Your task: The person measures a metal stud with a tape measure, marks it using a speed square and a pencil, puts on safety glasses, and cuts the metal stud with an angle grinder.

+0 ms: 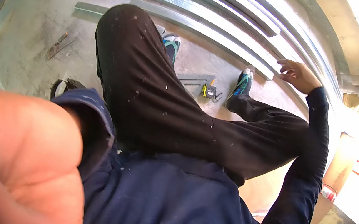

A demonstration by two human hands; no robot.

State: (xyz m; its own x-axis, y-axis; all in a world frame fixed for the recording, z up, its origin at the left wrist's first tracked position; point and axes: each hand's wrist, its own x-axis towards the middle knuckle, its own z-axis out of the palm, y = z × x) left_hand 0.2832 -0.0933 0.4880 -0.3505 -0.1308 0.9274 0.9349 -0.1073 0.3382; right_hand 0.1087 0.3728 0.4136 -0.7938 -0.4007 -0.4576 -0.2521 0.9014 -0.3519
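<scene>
Very near the camera, my left hand (pixel 26 159) fills the lower left, its palm and the heel of the thumb showing. Its fingers lie out of view or are hidden, so what it may hold does not show. At the upper right, my right hand (pixel 300 77) hovers by the ends of long metal profiles (pixel 217 37), its fingers loosely bent and apart with nothing seen in them. Whether it touches a profile, I cannot tell. A yellow and black tape measure (pixel 209 91) lies on the floor between my feet.
Beside the tape measure lies a thin dark metal piece (pixel 196 77). A small tool (pixel 59 44), its kind unclear, rests on the concrete floor (pixel 41 14) at the left. My shoes (pixel 243 80) are close to the profiles. A red and white container (pixel 328 192) stands at the right.
</scene>
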